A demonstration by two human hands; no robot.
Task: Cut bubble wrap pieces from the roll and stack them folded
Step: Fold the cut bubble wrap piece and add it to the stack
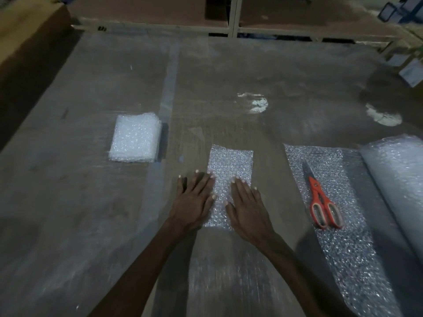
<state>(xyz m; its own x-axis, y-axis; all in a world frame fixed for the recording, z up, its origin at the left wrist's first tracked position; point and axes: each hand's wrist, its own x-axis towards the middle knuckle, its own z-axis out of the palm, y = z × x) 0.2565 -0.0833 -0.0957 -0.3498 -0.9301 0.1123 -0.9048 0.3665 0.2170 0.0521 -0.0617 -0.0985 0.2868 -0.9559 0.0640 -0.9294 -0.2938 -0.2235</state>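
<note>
Now I judge I'm mid-fold: left hand (pixel 194 199) and right hand (pixel 248 208) press flat-fingered on the cut piece (pixel 230 170); next, carry it to the stack (pixel 135 138) at ten o'clock.

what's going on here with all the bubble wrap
A person is pressing both hands flat on a cut bubble wrap piece on the table, left hand on its left edge, right hand on its right. A stack of folded pieces lies far left. Orange scissors lie unused on the unrolled sheet by the roll.
</note>
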